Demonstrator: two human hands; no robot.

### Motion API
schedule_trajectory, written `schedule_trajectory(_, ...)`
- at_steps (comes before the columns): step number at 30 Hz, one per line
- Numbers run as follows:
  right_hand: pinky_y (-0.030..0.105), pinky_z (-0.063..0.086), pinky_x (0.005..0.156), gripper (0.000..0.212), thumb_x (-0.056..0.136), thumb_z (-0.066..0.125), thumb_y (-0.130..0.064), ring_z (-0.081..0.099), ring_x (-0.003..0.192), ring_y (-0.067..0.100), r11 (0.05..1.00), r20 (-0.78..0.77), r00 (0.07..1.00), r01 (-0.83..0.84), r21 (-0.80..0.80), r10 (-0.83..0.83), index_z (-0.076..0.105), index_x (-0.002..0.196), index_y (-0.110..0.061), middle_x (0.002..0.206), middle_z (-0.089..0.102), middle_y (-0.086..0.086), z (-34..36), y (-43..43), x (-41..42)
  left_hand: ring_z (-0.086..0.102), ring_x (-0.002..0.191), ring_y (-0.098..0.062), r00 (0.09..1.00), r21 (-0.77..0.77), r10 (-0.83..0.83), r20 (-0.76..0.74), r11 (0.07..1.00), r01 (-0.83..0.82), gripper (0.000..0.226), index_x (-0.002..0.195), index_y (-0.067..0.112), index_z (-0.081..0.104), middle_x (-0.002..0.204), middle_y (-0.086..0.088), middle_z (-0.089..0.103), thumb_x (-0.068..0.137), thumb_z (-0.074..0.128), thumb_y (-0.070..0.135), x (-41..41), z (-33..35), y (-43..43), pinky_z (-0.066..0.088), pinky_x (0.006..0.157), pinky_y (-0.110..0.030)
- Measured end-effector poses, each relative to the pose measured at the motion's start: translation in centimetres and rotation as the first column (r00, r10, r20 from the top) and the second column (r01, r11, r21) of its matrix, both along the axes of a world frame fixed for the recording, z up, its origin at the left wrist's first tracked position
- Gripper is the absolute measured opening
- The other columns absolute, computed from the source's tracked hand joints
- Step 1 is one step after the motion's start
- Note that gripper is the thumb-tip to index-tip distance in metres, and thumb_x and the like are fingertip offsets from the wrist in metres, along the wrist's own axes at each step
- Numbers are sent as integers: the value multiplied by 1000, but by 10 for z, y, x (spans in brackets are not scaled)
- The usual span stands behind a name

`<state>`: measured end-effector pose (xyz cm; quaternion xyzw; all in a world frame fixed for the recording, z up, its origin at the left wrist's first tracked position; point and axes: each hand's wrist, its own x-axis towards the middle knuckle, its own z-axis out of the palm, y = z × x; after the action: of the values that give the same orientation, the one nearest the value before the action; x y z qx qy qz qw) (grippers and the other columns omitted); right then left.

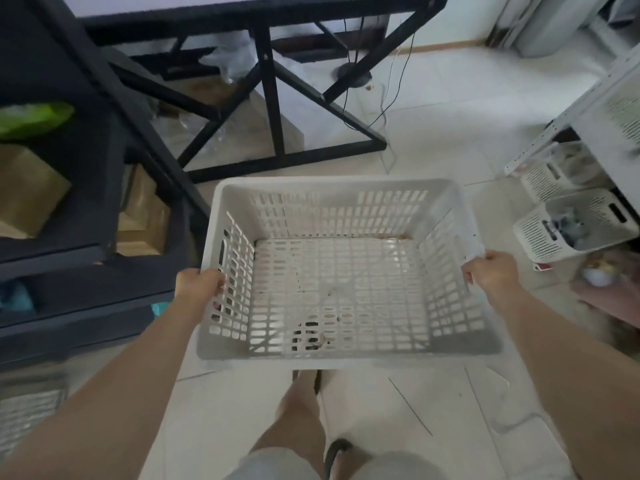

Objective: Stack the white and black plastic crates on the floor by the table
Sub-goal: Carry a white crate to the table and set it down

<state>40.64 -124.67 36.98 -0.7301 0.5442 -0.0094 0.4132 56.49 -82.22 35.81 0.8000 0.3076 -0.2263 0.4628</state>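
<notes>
White crate (346, 271): being carried above the tiled floor (433, 109) near the black table (270, 98), nothing lying inside.
Small white baskets (575, 223): sitting at right, holding blurred grey items.
Left hand (199, 284): gripping the crate's left rim.
Right hand (491, 271): gripping the right rim.

A crate (346, 271) hangs above the floor (433, 109) between the two hands, the left hand (199, 284) on its left rim and the right hand (493, 271) on its right rim. Beyond it stands the bench (266, 81). A shelf unit (86, 202) stands to the left; two smaller baskets (571, 223) sit on the floor to the right.
</notes>
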Motion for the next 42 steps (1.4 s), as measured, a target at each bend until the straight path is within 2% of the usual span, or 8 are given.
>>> schedule_trajectory(5,25,37,51,27,71,55,7,44,49,20,999,9,1000,5,31,-5,50,50,-9,43,50,2,-20,-39,116,56,64,-27,998,85,57,-39,995,-53,14,53,0,56,61,-12,57,66,61,-1,103,-5,-38,56,73,-42)
schedule_trajectory(9,29,38,55,12,75,54,8,47,54,24,997,-13,1000,-17,69,18,58,66,0,64,54,15,-34,-63,192,55,66,-19,997,150,0,-78,989,12,5,63,2,56,76,-9,60,64,61,0,172,-10,-62,46,58,-28)
schedule_trajectory(15,20,39,54,17,75,55,7,49,52,19,992,-57,996,-65,106,71,58,62,-4,58,54,8,-78,-104,319,54,74,-23,994,170,34,-108,985,-15,3,68,1,56,83,-13,60,66,58,0,268,-60,-99,41,64,-26)
schedule_trajectory(21,21,29,49,21,69,57,6,39,49,19,990,-129,990,-40,138,58,51,55,-9,48,46,5,-174,-128,418,61,103,-37,979,135,50,-198,991,-24,13,83,3,60,109,-22,64,71,58,1,343,-157,-118,49,97,-49)
schedule_trajectory(28,25,30,56,7,79,54,0,40,59,21,983,-215,972,-59,172,96,54,74,-4,74,48,10,-359,-123,483,61,102,-34,958,64,43,-283,998,-26,15,78,7,62,116,-16,62,63,65,10,396,-346,-112,50,95,-48)
schedule_trajectory(32,25,38,61,16,81,61,-9,51,69,20,963,-179,984,38,267,11,59,97,-9,83,53,11,-433,-115,488,60,107,-30,944,5,141,-297,989,-146,57,123,0,58,119,-13,61,71,71,21,400,-419,-113,49,98,-44)
schedule_trajectory(37,28,44,85,46,80,58,-14,59,105,22,969,-134,990,70,236,-39,58,125,-4,117,62,9,-418,-85,489,58,110,-28,965,-5,135,-223,990,-140,60,132,2,51,127,-14,58,77,65,20,390,-406,-122,47,101,-43)
schedule_trajectory(42,20,35,79,60,86,56,-15,57,118,26,935,-277,898,-293,200,341,39,144,-13,141,50,10,-290,-45,483,51,126,-30,952,-64,-46,-303,998,27,86,139,5,45,143,-14,48,63,65,39,385,-322,-110,43,107,-42)
